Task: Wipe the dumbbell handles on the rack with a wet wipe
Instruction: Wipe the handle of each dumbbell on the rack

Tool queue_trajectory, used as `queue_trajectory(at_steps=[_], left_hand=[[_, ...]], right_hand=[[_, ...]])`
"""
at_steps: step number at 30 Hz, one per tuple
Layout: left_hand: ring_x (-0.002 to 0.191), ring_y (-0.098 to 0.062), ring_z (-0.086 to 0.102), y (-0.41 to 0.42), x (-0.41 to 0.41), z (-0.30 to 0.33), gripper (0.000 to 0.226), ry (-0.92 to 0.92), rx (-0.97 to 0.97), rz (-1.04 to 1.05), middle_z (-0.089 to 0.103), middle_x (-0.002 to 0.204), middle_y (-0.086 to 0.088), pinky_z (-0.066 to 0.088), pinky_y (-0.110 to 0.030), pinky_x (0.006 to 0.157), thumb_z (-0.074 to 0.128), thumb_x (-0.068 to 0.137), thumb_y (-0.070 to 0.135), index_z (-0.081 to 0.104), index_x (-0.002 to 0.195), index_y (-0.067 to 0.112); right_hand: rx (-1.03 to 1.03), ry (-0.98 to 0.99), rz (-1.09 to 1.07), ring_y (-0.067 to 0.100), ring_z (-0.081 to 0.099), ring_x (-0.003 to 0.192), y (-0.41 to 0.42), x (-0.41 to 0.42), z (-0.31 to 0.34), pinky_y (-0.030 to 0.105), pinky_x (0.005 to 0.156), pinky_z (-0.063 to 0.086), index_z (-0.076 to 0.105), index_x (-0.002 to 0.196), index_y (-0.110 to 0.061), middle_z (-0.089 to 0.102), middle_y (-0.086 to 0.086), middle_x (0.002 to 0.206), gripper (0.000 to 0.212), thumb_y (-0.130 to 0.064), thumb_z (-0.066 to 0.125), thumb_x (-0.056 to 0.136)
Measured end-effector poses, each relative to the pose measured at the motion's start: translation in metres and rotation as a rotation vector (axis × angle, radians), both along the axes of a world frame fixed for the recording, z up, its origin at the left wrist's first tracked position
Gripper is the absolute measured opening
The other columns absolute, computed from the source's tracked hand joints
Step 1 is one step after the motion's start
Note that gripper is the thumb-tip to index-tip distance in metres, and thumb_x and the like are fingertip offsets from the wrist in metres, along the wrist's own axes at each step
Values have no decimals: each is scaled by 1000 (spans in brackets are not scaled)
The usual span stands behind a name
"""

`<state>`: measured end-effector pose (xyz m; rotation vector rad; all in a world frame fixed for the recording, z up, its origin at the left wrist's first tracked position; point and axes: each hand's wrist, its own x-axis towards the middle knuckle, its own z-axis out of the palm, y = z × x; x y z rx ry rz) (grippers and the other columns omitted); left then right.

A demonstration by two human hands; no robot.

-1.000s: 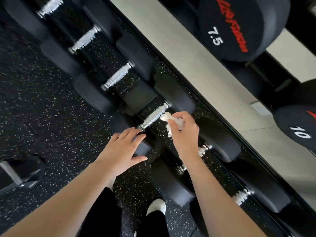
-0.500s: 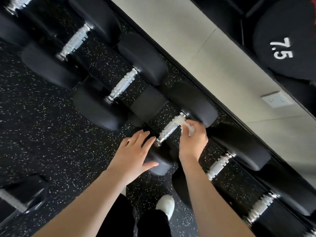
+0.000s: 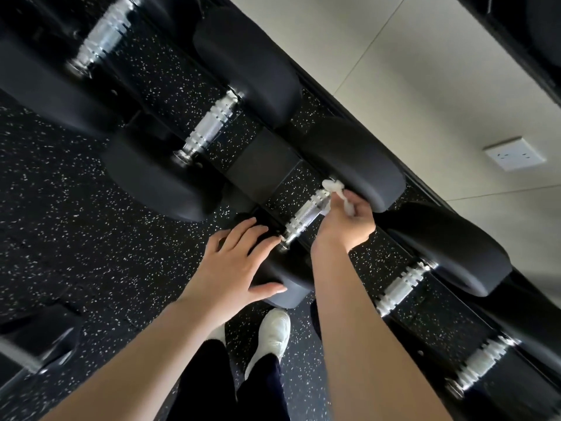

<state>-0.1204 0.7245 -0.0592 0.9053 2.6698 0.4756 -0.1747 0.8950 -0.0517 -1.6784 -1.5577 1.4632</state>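
A row of black dumbbells with chrome handles lies diagonally on the low rack. My right hand pinches a crumpled white wet wipe against the far end of one chrome handle, next to that dumbbell's far head. My left hand rests flat, fingers spread, on the same dumbbell's near head. Neighbouring handles show up-left and down-right.
Black speckled rubber floor lies to the left, with a dark object at the lower left. A pale wall with a white socket runs behind the rack. My white shoe stands below the hands.
My right hand slid the wipe along the handle toward its far end. The camera has come closer and swung, so the upper rack's numbered dumbbells have left the view.
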Motion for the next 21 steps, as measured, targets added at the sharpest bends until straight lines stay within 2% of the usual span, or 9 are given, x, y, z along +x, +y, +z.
queue_trajectory(at_steps=[3, 5, 7, 9, 12, 15, 18, 21], left_hand=[[131, -24, 44, 0, 1, 1, 69, -13, -6, 9, 55, 130, -2, 30, -41, 100, 39, 78, 66, 57, 126, 21], [132, -23, 43, 0, 1, 1, 69, -19, -6, 13, 55, 131, -2, 29, -40, 100, 38, 78, 67, 56, 127, 21], [133, -22, 41, 0, 2, 0, 70, -23, -2, 27, 54, 133, -1, 27, -39, 101, 38, 78, 67, 55, 129, 21], [134, -22, 39, 1, 3, 0, 71, -23, 0, 42, 52, 135, -2, 27, -39, 102, 38, 78, 66, 54, 130, 21], [135, -21, 38, 2, 5, 0, 71, -21, -9, 58, 51, 136, -2, 27, -38, 102, 39, 78, 66, 53, 131, 20], [136, -21, 36, 2, 5, 0, 71, -27, -19, 57, 50, 136, -1, 27, -39, 102, 38, 78, 67, 51, 131, 22], [137, -21, 36, 2, 6, 1, 72, -32, -18, 65, 49, 138, -1, 26, -37, 101, 38, 77, 67, 51, 132, 21], [138, -20, 33, 2, 8, 1, 76, -45, -15, 87, 47, 141, -1, 31, -39, 104, 37, 77, 67, 48, 136, 20]], right_hand=[[19, -36, 82, 8, 63, 86, 2, 3, 2, 15, 74, 52, 64, 81, -15, 66, -1, 90, 17, 1, 70, 79], [51, -47, 141, 1, 59, 79, 3, 4, 4, 5, 65, 48, 67, 85, -12, 67, 5, 100, 15, 1, 69, 79], [109, -81, 240, 5, 58, 83, 6, 6, 5, -3, 59, 42, 67, 84, -14, 66, 8, 107, 16, 0, 70, 79], [160, -128, 409, 11, 58, 91, 5, 13, 4, 0, 59, 43, 68, 83, -16, 64, 7, 112, 15, -2, 71, 78], [231, -197, 696, 5, 58, 83, -4, 33, -2, 6, 67, 47, 71, 87, -14, 62, 0, 105, 13, -5, 73, 77], [283, -213, 844, -9, 51, 71, -15, 53, -7, -2, 62, 38, 73, 83, -12, 63, -3, 94, 11, -6, 76, 74], [210, -253, 884, 0, 56, 71, -19, 64, -10, 0, 60, 37, 73, 79, -14, 67, -2, 90, 9, -8, 76, 74], [106, -309, 892, 9, 60, 76, -16, 65, -6, 8, 61, 41, 74, 82, -16, 69, -1, 87, 8, -11, 76, 76]])
